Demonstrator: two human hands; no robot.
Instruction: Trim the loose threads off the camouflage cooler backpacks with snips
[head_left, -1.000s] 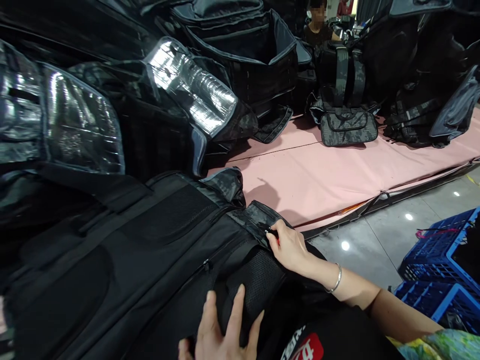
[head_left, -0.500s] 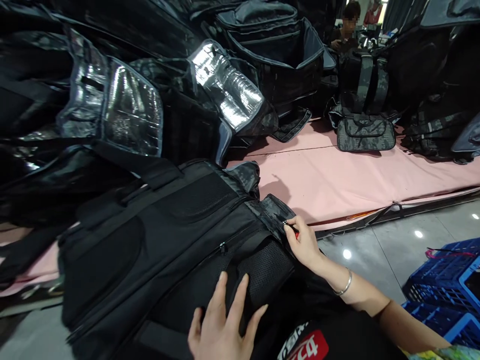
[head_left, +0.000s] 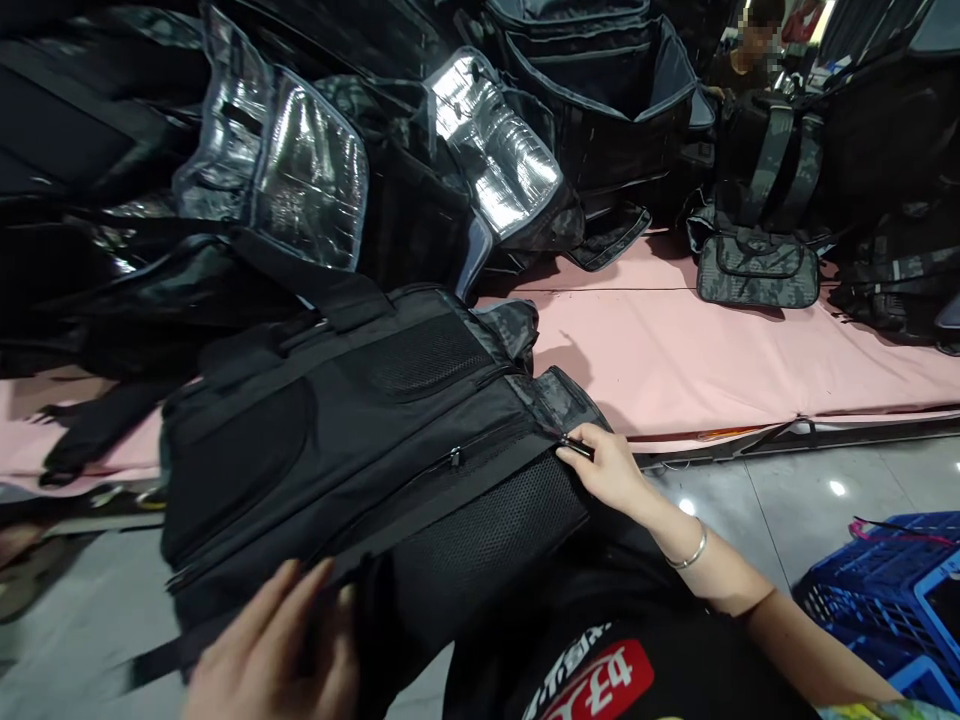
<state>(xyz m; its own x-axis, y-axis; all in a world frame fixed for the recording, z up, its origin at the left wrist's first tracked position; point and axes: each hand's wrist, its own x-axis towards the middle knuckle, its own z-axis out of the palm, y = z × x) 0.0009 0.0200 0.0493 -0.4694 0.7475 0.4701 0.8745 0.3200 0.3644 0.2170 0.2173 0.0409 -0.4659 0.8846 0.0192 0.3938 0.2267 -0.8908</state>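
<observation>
A black backpack (head_left: 360, 410) lies flat in front of me, its padded panels, zip and mesh side pocket (head_left: 487, 520) facing up. My right hand (head_left: 604, 465) is at its right end, beside a camouflage flap (head_left: 562, 398). Thumb and fingers pinch a small dark tool (head_left: 576, 446) that looks like thread snips, its tip at the pocket's upper corner. My left hand (head_left: 277, 655), blurred, is over the near lower edge beside dark straps, fingers stretched and thumb apart. I see nothing held in it.
Black bags with silver-foil linings (head_left: 315, 170) crowd the table's back. A small camouflage pouch (head_left: 759, 270) hangs over the pink tabletop (head_left: 660, 350). Blue crates (head_left: 862, 580) stand on the floor at right. A person (head_left: 750, 55) is in the far background.
My left hand has moved left and down off the mesh pocket, showing more of it. My right hand has shifted slightly left with the tool, towards the pocket corner. The view has turned slightly left.
</observation>
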